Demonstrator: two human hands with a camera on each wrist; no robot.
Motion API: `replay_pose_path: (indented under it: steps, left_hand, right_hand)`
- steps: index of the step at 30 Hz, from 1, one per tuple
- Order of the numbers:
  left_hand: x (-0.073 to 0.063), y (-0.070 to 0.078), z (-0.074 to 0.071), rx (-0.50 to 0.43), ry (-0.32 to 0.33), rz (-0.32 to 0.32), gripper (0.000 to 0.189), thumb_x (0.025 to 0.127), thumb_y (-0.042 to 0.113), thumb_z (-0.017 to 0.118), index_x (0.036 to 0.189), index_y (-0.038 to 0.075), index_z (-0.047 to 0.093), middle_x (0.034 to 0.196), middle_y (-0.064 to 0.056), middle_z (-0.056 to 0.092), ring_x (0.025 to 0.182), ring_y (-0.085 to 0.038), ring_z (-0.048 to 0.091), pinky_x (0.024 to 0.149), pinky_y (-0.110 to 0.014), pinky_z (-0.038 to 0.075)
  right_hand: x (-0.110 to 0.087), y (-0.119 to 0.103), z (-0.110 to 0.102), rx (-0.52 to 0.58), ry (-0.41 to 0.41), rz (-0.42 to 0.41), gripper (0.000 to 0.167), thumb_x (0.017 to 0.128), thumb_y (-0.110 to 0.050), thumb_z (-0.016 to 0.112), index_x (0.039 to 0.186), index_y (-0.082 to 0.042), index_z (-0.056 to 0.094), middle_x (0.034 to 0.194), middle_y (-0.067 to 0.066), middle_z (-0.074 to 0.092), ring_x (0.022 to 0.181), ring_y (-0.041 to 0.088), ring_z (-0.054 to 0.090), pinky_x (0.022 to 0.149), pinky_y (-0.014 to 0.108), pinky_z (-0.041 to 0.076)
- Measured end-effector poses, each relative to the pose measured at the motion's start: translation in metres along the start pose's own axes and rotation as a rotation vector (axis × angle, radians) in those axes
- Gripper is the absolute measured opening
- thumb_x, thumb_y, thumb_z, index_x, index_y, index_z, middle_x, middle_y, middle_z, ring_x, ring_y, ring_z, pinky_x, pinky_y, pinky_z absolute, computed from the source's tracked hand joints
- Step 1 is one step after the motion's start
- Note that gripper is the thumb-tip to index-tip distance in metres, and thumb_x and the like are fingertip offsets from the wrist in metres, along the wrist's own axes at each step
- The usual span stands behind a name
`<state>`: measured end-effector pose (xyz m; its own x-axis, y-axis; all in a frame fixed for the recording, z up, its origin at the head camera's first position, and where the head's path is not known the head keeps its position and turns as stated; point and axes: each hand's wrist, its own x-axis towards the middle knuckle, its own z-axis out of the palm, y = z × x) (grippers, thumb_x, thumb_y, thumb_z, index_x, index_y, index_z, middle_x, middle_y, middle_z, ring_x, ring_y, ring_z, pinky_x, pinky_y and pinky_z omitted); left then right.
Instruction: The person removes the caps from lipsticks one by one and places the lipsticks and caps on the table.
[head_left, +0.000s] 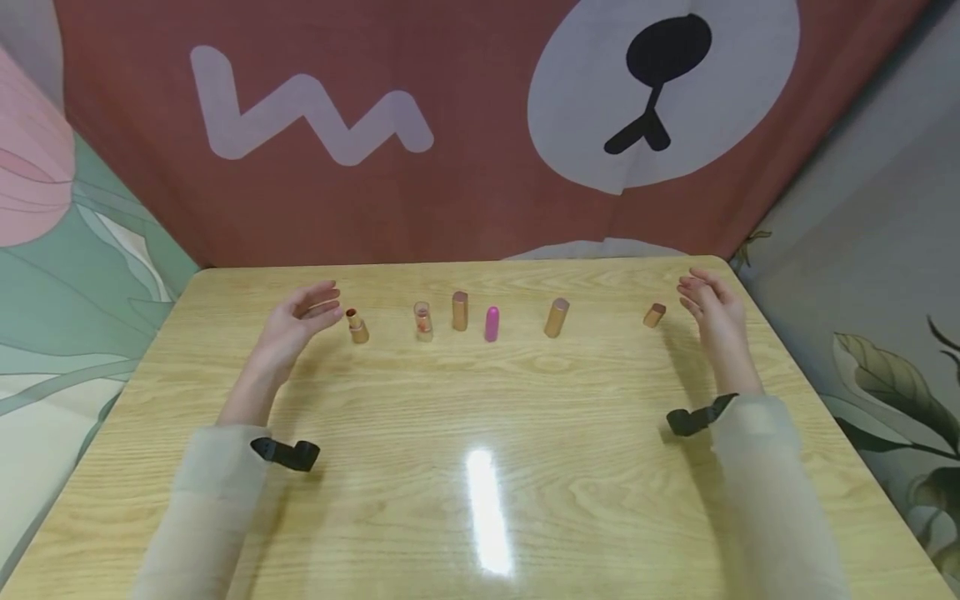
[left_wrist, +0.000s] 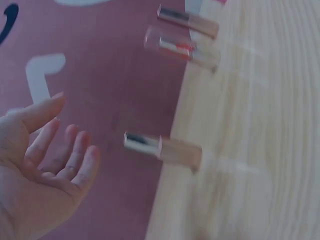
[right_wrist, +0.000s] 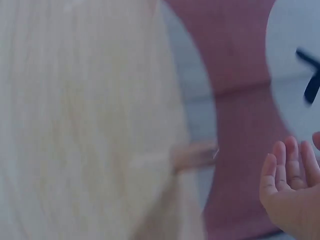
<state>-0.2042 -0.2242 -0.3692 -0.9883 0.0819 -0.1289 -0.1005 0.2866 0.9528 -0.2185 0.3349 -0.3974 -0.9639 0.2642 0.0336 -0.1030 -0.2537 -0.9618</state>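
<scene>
One lipstick (head_left: 358, 327) near left hand (head_left: 296, 321)

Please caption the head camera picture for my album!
A pink tube and five other little cosmetics on a wood-grain table, between a left hand and a right hand.

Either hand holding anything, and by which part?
Nothing is held. The left hand is apart from the leftmost gold tube; the right hand is apart from the short gold piece.
</scene>
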Motion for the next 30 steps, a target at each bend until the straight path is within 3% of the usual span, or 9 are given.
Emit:
replay_pose_path:
  steps: [3, 5, 12, 20, 24, 30]
  left_hand:
    - [-0.002, 0.010, 0.010, -0.018, 0.031, 0.034, 0.058, 0.092, 0.029, 0.064, 0.143, 0.015, 0.041, 0.121, 0.017, 0.054, 0.114, 0.000, 0.053, 0.100, -0.016, 0.044]
    - [-0.001, 0.014, 0.018, -0.016, 0.032, 0.052, 0.055, 0.092, 0.025, 0.064, 0.141, 0.013, 0.043, 0.116, 0.020, 0.054, 0.111, 0.000, 0.054, 0.090, -0.009, 0.046]
    - [0.006, 0.018, 0.046, 0.019, 0.018, 0.050, 0.048, 0.094, 0.016, 0.061, 0.139, 0.012, 0.046, 0.138, -0.008, 0.051, 0.126, -0.023, 0.050, 0.081, -0.016, 0.048]
    - [0.020, 0.015, 0.075, 0.030, -0.009, 0.126, 0.045, 0.090, 0.003, 0.062, 0.134, 0.003, 0.050, 0.137, -0.021, 0.051, 0.127, -0.037, 0.050, 0.102, -0.042, 0.048]
    - [0.027, 0.010, 0.084, 0.006, 0.000, 0.123, 0.046, 0.089, -0.002, 0.061, 0.134, -0.001, 0.049, 0.135, -0.025, 0.051, 0.125, -0.038, 0.051, 0.102, -0.042, 0.048]
    - [0.031, 0.005, 0.091, -0.002, 0.002, 0.066, 0.048, 0.089, -0.001, 0.062, 0.135, 0.004, 0.049, 0.137, -0.022, 0.051, 0.126, -0.035, 0.050, 0.103, -0.046, 0.046]
  right_hand:
    - [-0.004, -0.009, 0.021, 0.031, -0.019, -0.044, 0.016, 0.095, -0.011, 0.056, 0.112, -0.009, 0.057, 0.099, -0.003, 0.064, 0.095, 0.008, 0.062, 0.084, 0.014, 0.051]
    - [-0.007, -0.014, 0.035, 0.024, -0.046, -0.066, 0.018, 0.095, -0.012, 0.058, 0.112, -0.008, 0.058, 0.097, -0.003, 0.065, 0.094, 0.008, 0.062, 0.085, 0.015, 0.051]
    - [-0.020, -0.025, 0.076, -0.090, -0.098, -0.049, 0.013, 0.094, -0.012, 0.060, 0.105, -0.018, 0.062, 0.092, -0.010, 0.067, 0.088, 0.004, 0.063, 0.081, 0.014, 0.050]
    - [-0.033, -0.023, 0.116, -0.153, -0.239, -0.044, 0.020, 0.095, -0.005, 0.055, 0.110, -0.018, 0.058, 0.095, -0.010, 0.065, 0.091, 0.002, 0.062, 0.080, 0.011, 0.051]
    - [-0.038, -0.018, 0.130, -0.208, -0.310, -0.043, 0.025, 0.095, -0.004, 0.054, 0.116, -0.017, 0.055, 0.099, -0.011, 0.064, 0.095, 0.002, 0.061, 0.083, 0.012, 0.050]
    - [-0.044, -0.008, 0.147, -0.299, -0.366, -0.027, 0.028, 0.096, -0.006, 0.053, 0.120, -0.021, 0.054, 0.101, -0.013, 0.062, 0.099, 0.003, 0.059, 0.085, 0.017, 0.051]
